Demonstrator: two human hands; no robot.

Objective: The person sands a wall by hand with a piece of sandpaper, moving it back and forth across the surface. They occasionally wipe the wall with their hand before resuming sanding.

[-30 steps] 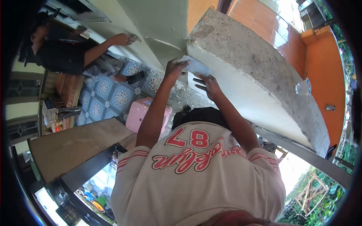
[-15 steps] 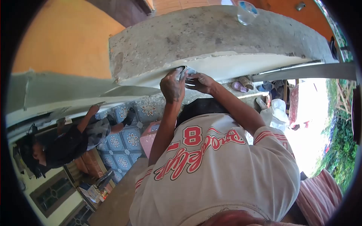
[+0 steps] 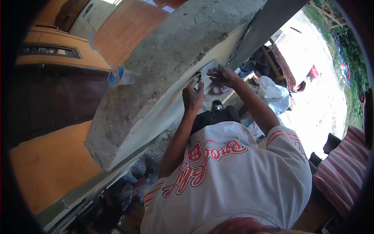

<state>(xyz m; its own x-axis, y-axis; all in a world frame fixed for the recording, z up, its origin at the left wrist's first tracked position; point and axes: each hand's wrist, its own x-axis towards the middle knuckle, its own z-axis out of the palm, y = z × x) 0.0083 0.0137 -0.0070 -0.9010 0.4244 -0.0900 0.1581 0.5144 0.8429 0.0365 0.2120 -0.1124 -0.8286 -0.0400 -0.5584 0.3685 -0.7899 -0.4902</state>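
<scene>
My left hand (image 3: 193, 94) is closed around a flat grey scraper blade (image 3: 210, 67), whose dark near edge shows by the fingertips. The blade lies against the pale, smooth vertical face (image 3: 154, 111) below the concrete ledge (image 3: 165, 58), close to the ledge's rough lower edge. On the blade's other side is my right hand (image 3: 223, 76), its fingers bent and apart, the fingertips at or just over the blade's edge. Whether they press on it is hard to tell. Grey smears mark the fingers of my left hand.
A clear plastic cup (image 3: 121, 76) lies on the ledge. A grey post (image 3: 269, 29) rises just right of my hands. Below are purple shoes (image 3: 221, 89) and a white plastic bag (image 3: 272, 93). Another person (image 3: 105, 208) is dimly visible at lower left.
The view has turned, so the ledge now slants up to the right. My hands and the blade have moved right along the pale face, nearer the grey post.
</scene>
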